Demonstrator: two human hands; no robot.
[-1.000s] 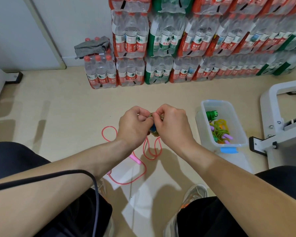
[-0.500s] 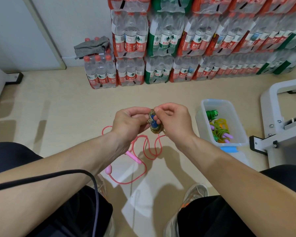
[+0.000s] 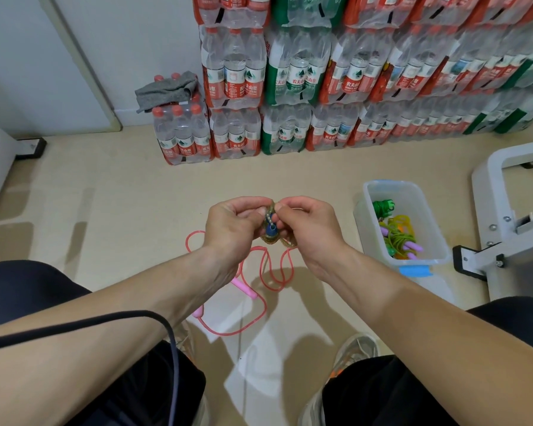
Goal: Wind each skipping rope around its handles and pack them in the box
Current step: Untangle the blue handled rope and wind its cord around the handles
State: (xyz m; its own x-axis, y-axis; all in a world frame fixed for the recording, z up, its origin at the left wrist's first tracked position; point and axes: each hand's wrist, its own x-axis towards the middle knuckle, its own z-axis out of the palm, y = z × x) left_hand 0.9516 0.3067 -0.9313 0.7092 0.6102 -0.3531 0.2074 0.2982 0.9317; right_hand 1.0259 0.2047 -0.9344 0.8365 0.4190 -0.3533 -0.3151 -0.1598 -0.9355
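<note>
The left hand (image 3: 231, 226) and right hand (image 3: 308, 229) each have a curled grip pinching the wound blue-handled rope (image 3: 271, 235) above the floor (image 3: 130, 210). A pink rope (image 3: 243, 286) lies loose beneath, with the box (image 3: 393, 182) to the right.

The person is wearing a black fabric garment (image 3: 28, 290) covering both thighs, and the forearms are showing bare right down to the left hand (image 3: 231, 222) and the right hand (image 3: 308, 226). A thin black round cable (image 3: 105, 318) is running across the left forearm and hanging down over the left thigh. On the feet the person is wearing grey mesh sneakers (image 3: 356, 352) with orange accents.
</note>
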